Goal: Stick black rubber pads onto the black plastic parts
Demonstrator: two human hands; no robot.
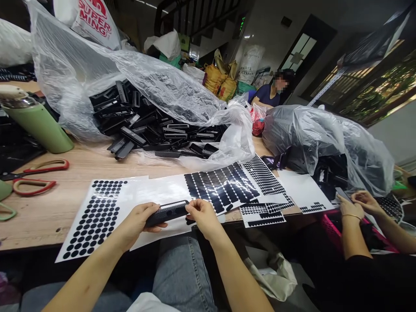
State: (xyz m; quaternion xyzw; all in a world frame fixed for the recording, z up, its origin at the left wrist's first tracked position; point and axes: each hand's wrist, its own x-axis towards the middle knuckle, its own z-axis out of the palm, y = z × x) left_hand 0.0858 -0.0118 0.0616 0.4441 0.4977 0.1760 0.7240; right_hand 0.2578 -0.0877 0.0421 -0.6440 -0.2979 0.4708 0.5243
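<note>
My left hand (pixel 142 220) is wrapped round one end of a long black plastic piece (pixel 169 211) with a textured side and a pale strip along its top. At its other end, the thumb and fingers of my right hand (pixel 204 218) are pinched together on the piece; whether a sticker is between them I cannot tell. Under and beside my hands lie white sheets of black stickers: a sheet of round dots (pixel 97 212) to the left and a sheet with dense rows of black stickers (pixel 221 186) to the right.
A clear plastic bag (pixel 175 86) spills a heap of similar black pieces (pixel 143 121). Red-handled scissors (pixel 42 173) and a green flask (pixel 39 123) are at left. More sticker sheets (pixel 264 182) lie at right, near a co-worker's hands (pixel 354 208) and another bag (pixel 325 138). Another person sits behind.
</note>
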